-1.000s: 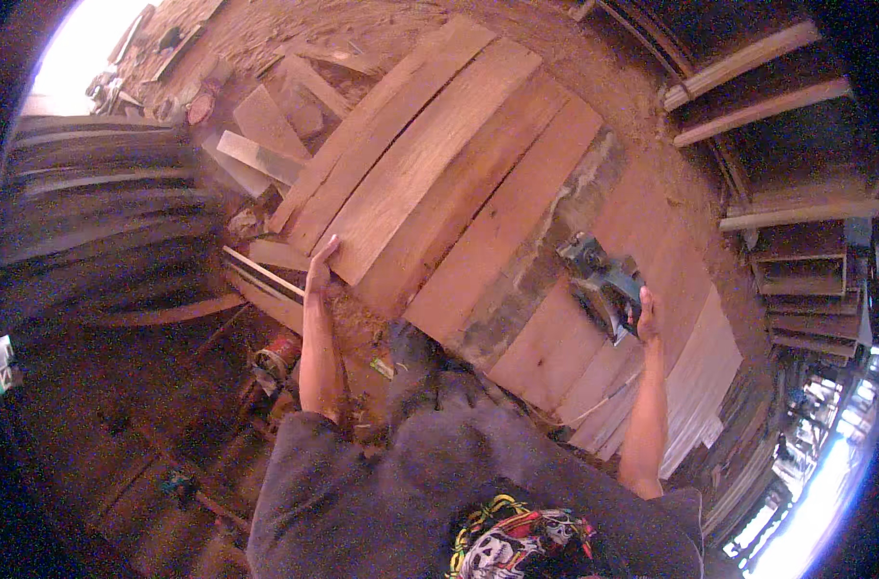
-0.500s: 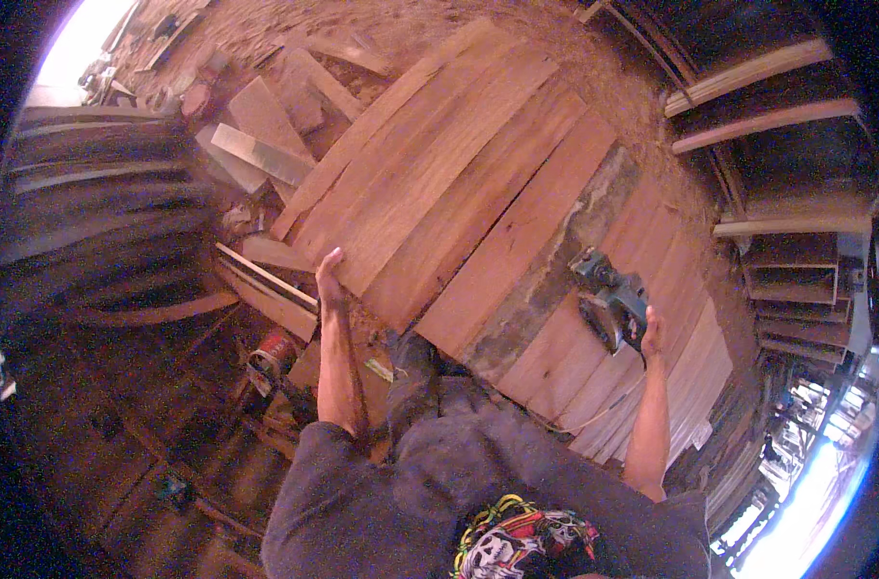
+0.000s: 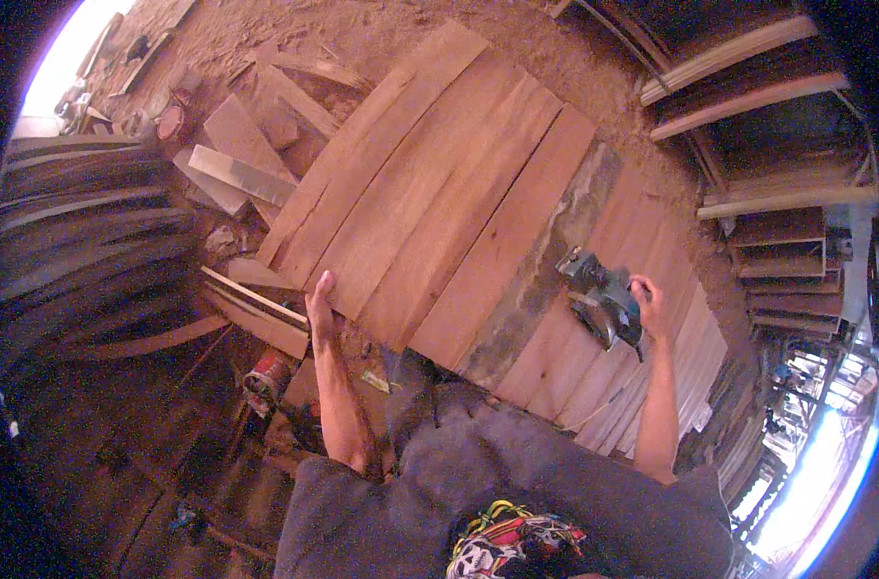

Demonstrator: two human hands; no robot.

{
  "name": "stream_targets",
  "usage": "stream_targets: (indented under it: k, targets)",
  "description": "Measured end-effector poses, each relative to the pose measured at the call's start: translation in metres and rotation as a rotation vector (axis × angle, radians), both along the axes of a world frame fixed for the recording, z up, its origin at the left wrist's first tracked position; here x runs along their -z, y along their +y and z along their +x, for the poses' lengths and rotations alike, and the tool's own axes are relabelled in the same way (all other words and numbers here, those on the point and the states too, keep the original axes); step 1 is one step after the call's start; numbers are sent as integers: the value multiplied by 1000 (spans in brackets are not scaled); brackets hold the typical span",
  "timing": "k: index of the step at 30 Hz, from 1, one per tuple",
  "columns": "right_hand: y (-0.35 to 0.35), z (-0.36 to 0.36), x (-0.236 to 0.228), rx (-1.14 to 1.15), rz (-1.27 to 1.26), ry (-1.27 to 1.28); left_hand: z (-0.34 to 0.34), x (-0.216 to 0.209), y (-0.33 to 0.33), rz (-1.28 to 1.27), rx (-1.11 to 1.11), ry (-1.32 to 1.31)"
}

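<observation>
Several reddish-brown wooden boards (image 3: 411,174) lie side by side in a broad row before me. My left hand (image 3: 320,301) is at the near end of a board on the left, thumb up by its edge, the other fingers mostly hidden. Farther right, a teal and black handheld power tool (image 3: 604,294) rests on the boards; its exact kind is unclear. My right hand (image 3: 652,307) has its fingers curled at the rear grip of that tool. Left of the tool runs a board with a rough, grey-brown face (image 3: 546,256).
Offcuts (image 3: 242,174) lie piled at the far left beside dark corrugated sheets (image 3: 82,222). Sawdust (image 3: 362,29) covers the ground beyond the boards. Wooden racks (image 3: 777,203) stand on the right. A red can (image 3: 266,374) sits at lower left, near narrow strips (image 3: 256,311).
My right hand's fingers have curled in around the power tool's grip. My left hand stays at the board's end. The whole view has shifted slightly.
</observation>
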State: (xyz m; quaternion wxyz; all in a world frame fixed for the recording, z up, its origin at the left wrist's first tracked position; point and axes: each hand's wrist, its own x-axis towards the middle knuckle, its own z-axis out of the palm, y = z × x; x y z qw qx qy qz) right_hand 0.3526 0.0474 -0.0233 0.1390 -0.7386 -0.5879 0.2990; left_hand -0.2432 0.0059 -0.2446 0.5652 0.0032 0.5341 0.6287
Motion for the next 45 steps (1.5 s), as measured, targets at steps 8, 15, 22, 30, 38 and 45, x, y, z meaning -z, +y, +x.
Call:
stream_targets:
  k: [8, 15, 22, 30, 38, 45]
  targets:
    - [91, -116, 13, -334, 210, -170, 19, -6, 22, 49, -257, 47]
    - [139, -187, 90, -218, -23, 71, 5, 9, 19, -99, -142, 102]
    - [127, -237, 147, -27, -77, 124, 40, -7, -49, 32, -79, -354]
    - [105, -261, 155, -52, -92, 227, 74, -21, -48, -243, -88, -109]
    - [102, -275, 138, -2, -170, 260, 86, -18, -49, -121, -151, -77]
    - [97, -283, 129, 118, -161, 525, 87, -34, -43, -223, -184, 68]
